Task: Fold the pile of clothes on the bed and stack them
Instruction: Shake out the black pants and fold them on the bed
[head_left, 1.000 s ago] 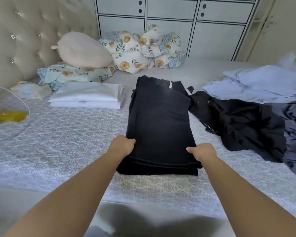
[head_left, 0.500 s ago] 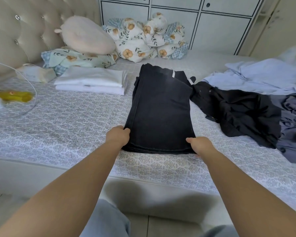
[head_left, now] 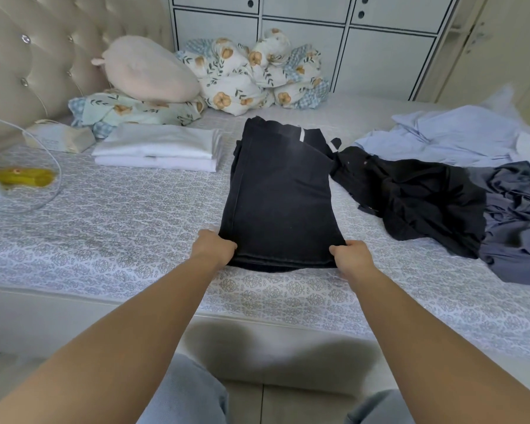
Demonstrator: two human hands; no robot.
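Observation:
Dark folded trousers point(head_left: 280, 194) lie lengthwise in the middle of the bed point(head_left: 120, 228). My left hand point(head_left: 214, 248) grips their near left corner, and my right hand point(head_left: 351, 254) grips the near right corner. Two folded white garments point(head_left: 158, 149) are stacked to the left of the trousers. An unfolded pile sits to the right: a black garment point(head_left: 416, 200), a grey-blue one point(head_left: 520, 221) and a light blue shirt point(head_left: 459, 136).
A tufted headboard point(head_left: 22, 56) stands at the left, with a pink cushion point(head_left: 147, 71) and floral bedding point(head_left: 251, 75) behind. A white box point(head_left: 58, 137), a cable and a yellow object point(head_left: 19, 175) lie at the far left. White cabinets point(head_left: 303, 41) line the back.
My view has pulled back from the bed, so my knees and the floor now show. Both hands still hold the near end of the trousers, which seems shifted slightly farther from the bed's edge.

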